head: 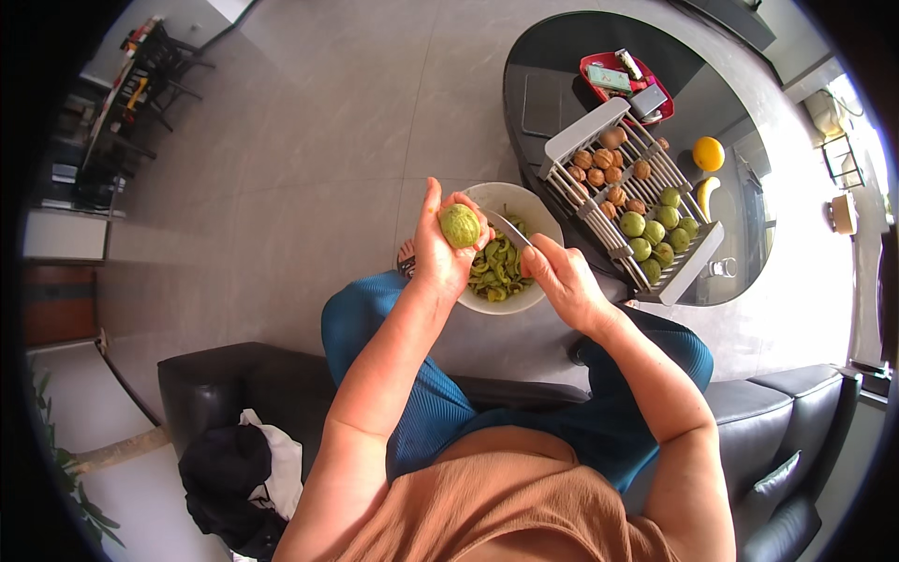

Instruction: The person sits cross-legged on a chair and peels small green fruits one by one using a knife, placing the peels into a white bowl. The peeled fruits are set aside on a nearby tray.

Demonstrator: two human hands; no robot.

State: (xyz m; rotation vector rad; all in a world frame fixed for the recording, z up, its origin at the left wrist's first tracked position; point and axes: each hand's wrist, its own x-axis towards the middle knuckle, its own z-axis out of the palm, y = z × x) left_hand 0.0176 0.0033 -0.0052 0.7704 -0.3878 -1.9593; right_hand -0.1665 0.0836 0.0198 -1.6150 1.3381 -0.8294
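A green-husked walnut (460,226) rests in my left hand (444,254), with the fingers curled behind it and the thumb pointing away. My right hand (565,281) grips a knife (507,228) whose handle is hidden in the fist. The curved blade points up and left, its tip close to the fingers of my left hand and apart from the nut's visible face. Below both hands stands a white bowl (480,306) between my legs. Green husk peelings (502,270) lie inside it, partly covered by my hands.
On the black oval table (527,53), a metal rack (569,186) holds brown walnuts (602,159) and green-husked ones (653,232). Beside it are an orange fruit (708,154), a banana (708,197), a glass (722,268) and a red tray (586,64). A black sofa (239,372) is beneath me.
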